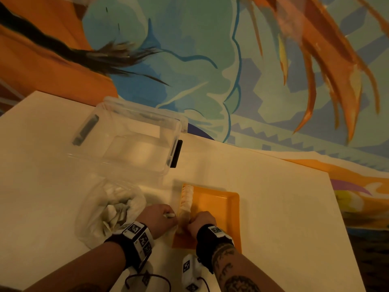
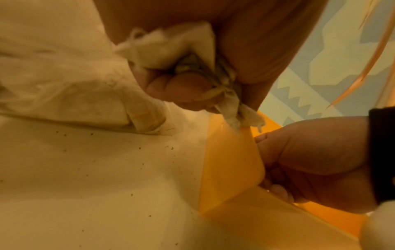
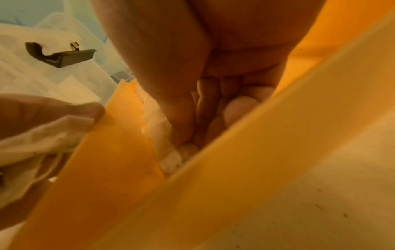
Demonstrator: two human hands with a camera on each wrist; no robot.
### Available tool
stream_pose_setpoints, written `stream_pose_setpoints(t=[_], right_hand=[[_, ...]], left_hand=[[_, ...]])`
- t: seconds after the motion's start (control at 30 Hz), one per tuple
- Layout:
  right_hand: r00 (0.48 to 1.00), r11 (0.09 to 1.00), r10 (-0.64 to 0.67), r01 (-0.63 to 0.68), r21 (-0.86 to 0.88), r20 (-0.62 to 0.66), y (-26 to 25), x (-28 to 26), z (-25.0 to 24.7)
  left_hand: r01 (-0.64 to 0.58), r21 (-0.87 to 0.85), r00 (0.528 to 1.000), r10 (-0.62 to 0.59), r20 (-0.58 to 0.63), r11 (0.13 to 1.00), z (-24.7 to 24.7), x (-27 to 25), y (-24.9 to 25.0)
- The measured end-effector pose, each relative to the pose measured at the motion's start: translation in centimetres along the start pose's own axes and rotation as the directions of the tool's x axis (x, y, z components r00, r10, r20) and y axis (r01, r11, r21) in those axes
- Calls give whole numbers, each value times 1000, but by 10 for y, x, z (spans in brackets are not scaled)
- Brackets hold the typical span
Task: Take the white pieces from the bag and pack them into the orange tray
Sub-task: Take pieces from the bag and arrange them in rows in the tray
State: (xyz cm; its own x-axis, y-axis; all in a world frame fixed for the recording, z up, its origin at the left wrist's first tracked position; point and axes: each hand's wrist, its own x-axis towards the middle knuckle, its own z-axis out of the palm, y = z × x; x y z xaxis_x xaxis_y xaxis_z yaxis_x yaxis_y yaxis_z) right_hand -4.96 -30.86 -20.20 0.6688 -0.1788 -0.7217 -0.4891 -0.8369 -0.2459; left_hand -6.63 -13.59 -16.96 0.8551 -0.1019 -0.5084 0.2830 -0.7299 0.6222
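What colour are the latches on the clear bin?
Black latches, clearest in the head view.

Indoor work station, kind undeterminable: pale flat table [image 1: 263, 197] against a painted orange, blue and green mural wall [image 1: 189, 60] at 12 o'clock.

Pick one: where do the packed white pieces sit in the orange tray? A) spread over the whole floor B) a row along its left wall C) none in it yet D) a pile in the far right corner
B: in the head view the white pieces form one row against the left wall of the orange tray, whose remaining floor is bare; the right hand is at the row's near end.
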Motion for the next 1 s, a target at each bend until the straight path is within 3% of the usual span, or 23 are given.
stream_pose_setpoints(t=[0.33,0.47,0.6,0.7,0.8,1.0], right_hand=[[999,999,-35,35,-18,-13,-1,0,-5],[998,996,-58,59,61,-13,6,-9,-10],[984,974,-155,166,152,-86,11,-30,-31],[941,879,-312,337,337,-128,10,-53,-43],[909,757,-404,396,519,-102,5,-82,-53],[890,707,-376,456,540,-258,6,-105,-71]], left_hand=[[-28,119,999,25,26,993,-5,1,10],[-24,126,999,21,25,992,-6,0,10],[-5,99,998,11,-61,995,-8,-4,12],[-5,-94,990,-8,-140,996,-10,-11,27],[-31,-341,982,-35,-185,940,-8,-18,51],[-106,-463,979,12,-202,880,0,-21,75]])
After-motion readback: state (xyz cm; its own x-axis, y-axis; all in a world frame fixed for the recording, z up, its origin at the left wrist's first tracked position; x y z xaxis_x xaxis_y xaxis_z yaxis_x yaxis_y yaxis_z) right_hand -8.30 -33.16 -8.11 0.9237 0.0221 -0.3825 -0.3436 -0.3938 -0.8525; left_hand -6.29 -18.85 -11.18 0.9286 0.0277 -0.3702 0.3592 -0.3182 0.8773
